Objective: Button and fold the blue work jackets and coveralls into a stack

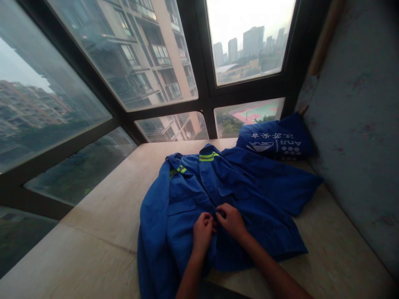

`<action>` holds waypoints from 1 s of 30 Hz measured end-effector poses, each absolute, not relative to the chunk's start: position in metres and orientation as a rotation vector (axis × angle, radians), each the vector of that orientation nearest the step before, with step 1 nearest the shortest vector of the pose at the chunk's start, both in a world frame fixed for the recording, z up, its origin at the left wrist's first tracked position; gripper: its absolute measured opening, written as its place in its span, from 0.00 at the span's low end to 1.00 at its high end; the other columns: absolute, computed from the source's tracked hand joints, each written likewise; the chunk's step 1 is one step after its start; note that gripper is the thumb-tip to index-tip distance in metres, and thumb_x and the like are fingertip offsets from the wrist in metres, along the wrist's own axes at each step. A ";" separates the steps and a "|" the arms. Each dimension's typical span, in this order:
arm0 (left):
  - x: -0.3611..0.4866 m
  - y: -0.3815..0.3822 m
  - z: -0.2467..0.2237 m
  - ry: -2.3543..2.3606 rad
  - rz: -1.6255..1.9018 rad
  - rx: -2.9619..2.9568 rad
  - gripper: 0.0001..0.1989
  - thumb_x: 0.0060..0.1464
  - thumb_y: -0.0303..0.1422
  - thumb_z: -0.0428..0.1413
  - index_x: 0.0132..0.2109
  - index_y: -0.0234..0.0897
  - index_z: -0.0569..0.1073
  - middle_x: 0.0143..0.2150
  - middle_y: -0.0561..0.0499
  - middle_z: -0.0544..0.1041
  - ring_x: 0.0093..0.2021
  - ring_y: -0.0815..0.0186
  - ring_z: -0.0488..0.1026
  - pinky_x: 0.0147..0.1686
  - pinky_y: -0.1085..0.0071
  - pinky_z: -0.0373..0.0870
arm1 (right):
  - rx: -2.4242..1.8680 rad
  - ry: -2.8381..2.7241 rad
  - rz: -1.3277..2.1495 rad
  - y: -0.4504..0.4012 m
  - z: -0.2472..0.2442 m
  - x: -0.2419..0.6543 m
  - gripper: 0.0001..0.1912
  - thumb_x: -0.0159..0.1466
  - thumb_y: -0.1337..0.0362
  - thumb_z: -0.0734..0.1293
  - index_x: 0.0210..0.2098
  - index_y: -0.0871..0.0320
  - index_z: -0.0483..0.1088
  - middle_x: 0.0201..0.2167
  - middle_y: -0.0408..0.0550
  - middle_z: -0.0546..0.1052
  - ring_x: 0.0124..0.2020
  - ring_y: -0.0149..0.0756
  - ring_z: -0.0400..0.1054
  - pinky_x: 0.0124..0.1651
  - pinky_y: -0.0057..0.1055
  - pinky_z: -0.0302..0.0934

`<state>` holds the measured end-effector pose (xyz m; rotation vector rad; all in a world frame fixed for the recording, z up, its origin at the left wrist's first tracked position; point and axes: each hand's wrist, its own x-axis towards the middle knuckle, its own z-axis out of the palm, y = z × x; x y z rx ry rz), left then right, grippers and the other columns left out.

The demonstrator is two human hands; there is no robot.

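A blue work jacket (pixel 183 195) with yellow-green reflective strips lies spread out over a pale stone sill, its front facing up. At the middle of its front opening, my left hand (pixel 204 230) is closed, fingertips pinching the fabric edge. Just to its right, my right hand (pixel 230 220) pinches the opposite front edge, the two hands almost touching. Whether a button or other fastener sits between the fingers is too small to make out. One sleeve runs down the left side; the other side spreads to the right in folds.
A folded blue bundle (pixel 274 137) with white printed lettering rests at the back right corner. Dark-framed windows (pixel 205 95) rise behind and to the left of the pale sill (pixel 102 216). A patterned wall (pixel 352 166) bounds the right side.
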<state>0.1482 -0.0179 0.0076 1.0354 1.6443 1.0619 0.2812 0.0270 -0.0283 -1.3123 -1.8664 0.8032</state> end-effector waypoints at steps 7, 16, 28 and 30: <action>0.144 -0.020 0.003 1.743 0.955 1.179 0.10 0.56 0.39 0.54 0.35 0.37 0.72 0.26 0.50 0.76 0.25 0.65 0.72 0.28 0.72 0.63 | -1.215 -1.722 0.774 0.022 -0.028 0.278 0.08 0.62 0.68 0.63 0.37 0.58 0.75 0.29 0.46 0.75 0.30 0.34 0.69 0.34 0.28 0.61; 0.136 -0.031 0.015 2.118 0.460 1.791 0.10 0.60 0.27 0.48 0.37 0.38 0.73 0.36 0.45 0.77 0.39 0.59 0.74 0.39 0.68 0.64 | -1.355 -2.062 0.704 0.010 -0.033 0.264 0.11 0.63 0.70 0.63 0.40 0.54 0.76 0.36 0.47 0.77 0.37 0.35 0.72 0.41 0.27 0.62; 0.144 -0.024 0.002 2.065 0.827 1.750 0.09 0.59 0.29 0.50 0.38 0.39 0.75 0.37 0.44 0.78 0.38 0.57 0.75 0.40 0.66 0.67 | -1.248 -1.932 0.759 0.010 -0.042 0.267 0.13 0.63 0.71 0.62 0.42 0.57 0.76 0.35 0.48 0.76 0.36 0.36 0.71 0.41 0.29 0.63; 0.144 -0.025 -0.006 2.059 0.915 1.690 0.08 0.59 0.29 0.51 0.39 0.40 0.76 0.38 0.44 0.79 0.39 0.57 0.75 0.42 0.65 0.67 | -1.247 -1.930 0.768 0.010 -0.040 0.267 0.12 0.62 0.71 0.63 0.42 0.57 0.76 0.34 0.48 0.76 0.37 0.36 0.71 0.42 0.29 0.63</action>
